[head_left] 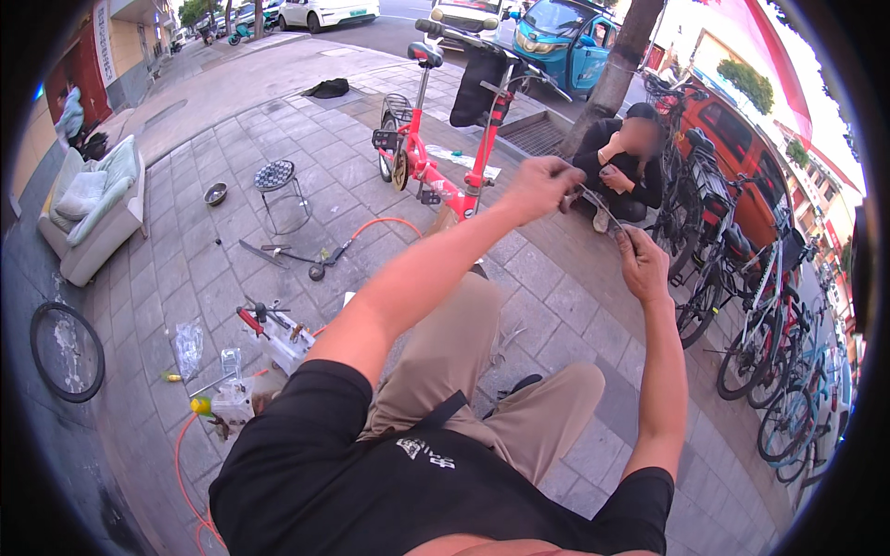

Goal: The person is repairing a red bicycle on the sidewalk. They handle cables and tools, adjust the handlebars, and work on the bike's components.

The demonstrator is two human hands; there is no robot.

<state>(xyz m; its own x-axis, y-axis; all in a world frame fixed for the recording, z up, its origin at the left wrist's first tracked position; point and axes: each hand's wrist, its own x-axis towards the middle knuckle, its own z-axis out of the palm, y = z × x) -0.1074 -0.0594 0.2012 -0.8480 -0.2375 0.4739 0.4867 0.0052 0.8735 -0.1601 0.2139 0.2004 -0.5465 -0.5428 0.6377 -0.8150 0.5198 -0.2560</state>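
Observation:
Both my arms are raised in front of me, past my knees. My left hand [545,191] is closed with its fingertips pinched on one end of a thin, dark grey strip [601,209]. Lower and to the right, my right hand [643,265] pinches the other end between thumb and fingers. The strip spans the gap between the hands; its exact kind is too small to make out. Just beyond my left forearm stands a red folding bicycle [434,178], upright, with a black bag on its handlebar.
Someone in dark clothes [647,176] crouches beyond my hands. Parked bicycles [718,269] line the right. On the paving at left are a round stool [274,174], a metal bowl [215,194], a hose-fed air tool [318,271], a tyre [67,352] and a sofa [93,243].

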